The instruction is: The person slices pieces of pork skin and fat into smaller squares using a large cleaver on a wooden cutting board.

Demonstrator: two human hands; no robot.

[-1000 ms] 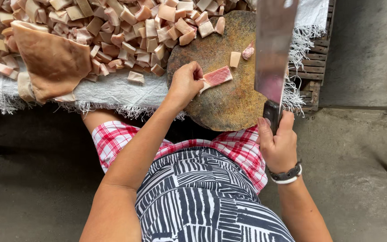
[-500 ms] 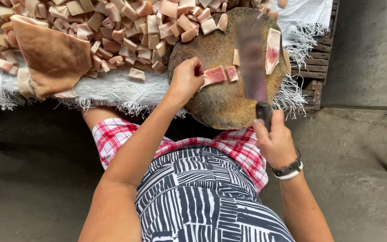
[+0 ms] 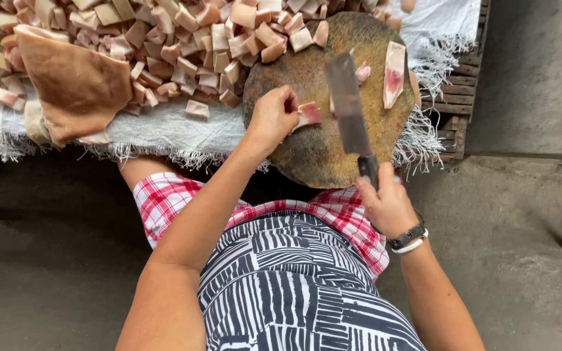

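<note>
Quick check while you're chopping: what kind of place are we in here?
Probably a market stall or an informal meat-cutting spot, not a home kitchen. The right hand swings a cleaver over a round wooden block, cut meat cubes are heaped on a frayed white cloth, and the floor is bare concrete.

Big heap of cut cubes [image 3: 164, 39] far left on white fringed cloth [image 3: 164, 133]. Large tan skin sheet [image 3: 73, 88] at left. Wooden pallet [image 3: 456, 104] far right. Grey concrete floor [image 3: 521, 214] near.

Butchery yard: chopping block [image 3: 313, 149], heaped meat cubes [image 3: 183, 45].
</note>
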